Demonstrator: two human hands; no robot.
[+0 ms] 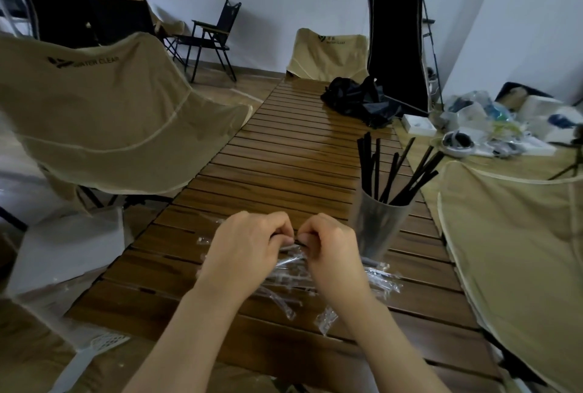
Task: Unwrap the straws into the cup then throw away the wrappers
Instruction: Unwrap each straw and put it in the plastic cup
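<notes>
Between the left hand (249, 243) and right hand (329, 246), both pinching, a wrapped straw (295, 245) was being torn open; next, slide it into the cup (377, 228) just right.

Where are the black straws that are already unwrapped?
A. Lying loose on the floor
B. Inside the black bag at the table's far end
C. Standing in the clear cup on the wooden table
C: the black straws stand upright in the clear cup, beside the right hand.

A translucent cup (377, 228) stands upright near the table's right edge, holding black straws (391, 172) that lean outward. Clear wrapped straws (378, 276) lie scattered flat beside it, toward the near edge.
</notes>
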